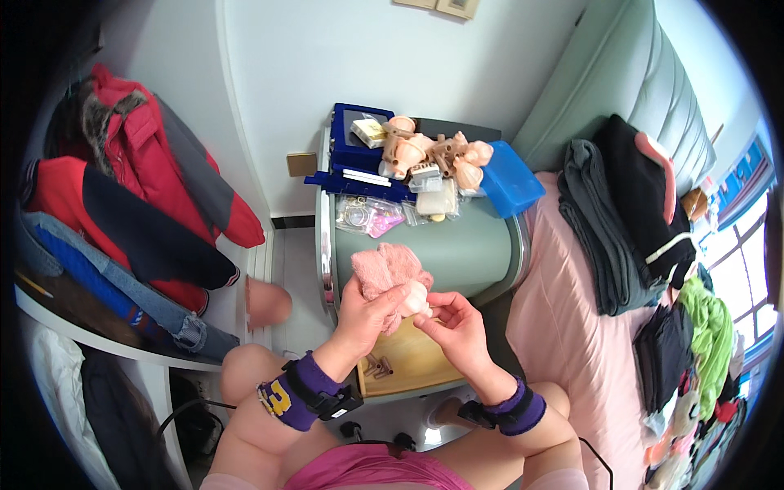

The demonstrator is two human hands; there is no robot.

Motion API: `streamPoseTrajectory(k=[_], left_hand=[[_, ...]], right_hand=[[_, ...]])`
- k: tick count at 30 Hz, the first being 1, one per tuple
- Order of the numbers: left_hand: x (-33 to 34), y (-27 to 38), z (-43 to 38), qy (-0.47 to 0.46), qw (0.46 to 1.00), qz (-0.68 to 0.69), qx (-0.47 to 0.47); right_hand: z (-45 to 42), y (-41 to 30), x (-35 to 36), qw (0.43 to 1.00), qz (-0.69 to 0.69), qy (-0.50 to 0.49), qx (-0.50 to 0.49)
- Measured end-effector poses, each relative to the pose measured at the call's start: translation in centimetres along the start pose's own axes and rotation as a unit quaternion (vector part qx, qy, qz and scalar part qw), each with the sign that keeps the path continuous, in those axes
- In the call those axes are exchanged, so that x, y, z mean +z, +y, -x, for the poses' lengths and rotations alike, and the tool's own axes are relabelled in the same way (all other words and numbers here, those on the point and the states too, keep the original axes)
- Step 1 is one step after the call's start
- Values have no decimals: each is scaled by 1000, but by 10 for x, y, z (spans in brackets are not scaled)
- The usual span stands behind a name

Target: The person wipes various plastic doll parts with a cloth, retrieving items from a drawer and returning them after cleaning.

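Note:
A fuzzy pink cloth [375, 269] and a small pale, rounded piece [414, 297] are in my left hand [366, 317], its thumb pressing on the piece. The cloth bunches behind the piece and hangs below it. With thumb and fingertips, my right hand [459, 334] pinches the narrow right end of that same piece. Both hands are above a pulled-out wooden drawer [416, 361], in front of a grey-green nightstand [429, 245]. Several small brown tubes [381, 367] lie in the drawer's left part. Fingers partly hide the pale piece.
On the nightstand are peach-coloured rounded pieces [409, 153], a dark blue box [361, 147], plastic bags of small parts [367, 215] and a blue plastic container [511, 177]. Jackets [153, 159] hang at left. Folded clothes [591, 233] lie on the pink-covered bed [569, 343] at right.

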State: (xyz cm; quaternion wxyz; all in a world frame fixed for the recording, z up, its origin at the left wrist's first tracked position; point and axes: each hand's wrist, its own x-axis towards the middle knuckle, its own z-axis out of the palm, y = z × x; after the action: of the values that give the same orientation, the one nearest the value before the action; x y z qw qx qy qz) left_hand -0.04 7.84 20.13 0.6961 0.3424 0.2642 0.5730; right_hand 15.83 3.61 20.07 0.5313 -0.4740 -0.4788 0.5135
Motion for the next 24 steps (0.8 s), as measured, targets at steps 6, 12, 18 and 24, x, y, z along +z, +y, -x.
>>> streamPoseTrajectory(k=[6,12,18,24], left_hand=[[4,-19,-3,-6,998,-39,-47],[9,-18,-10,-67,992,43,-101],[22,-25,-16,-50,998,16,-44],[20,-37,-23,22,998,17,-53]], right_hand=[[15,27,-27,996,-81,9,28],[23,21,-37,938,-272,-66,202],[18,20,-47,892,-360,-82,259],[13,25,-46,971,-199,-12,135]])
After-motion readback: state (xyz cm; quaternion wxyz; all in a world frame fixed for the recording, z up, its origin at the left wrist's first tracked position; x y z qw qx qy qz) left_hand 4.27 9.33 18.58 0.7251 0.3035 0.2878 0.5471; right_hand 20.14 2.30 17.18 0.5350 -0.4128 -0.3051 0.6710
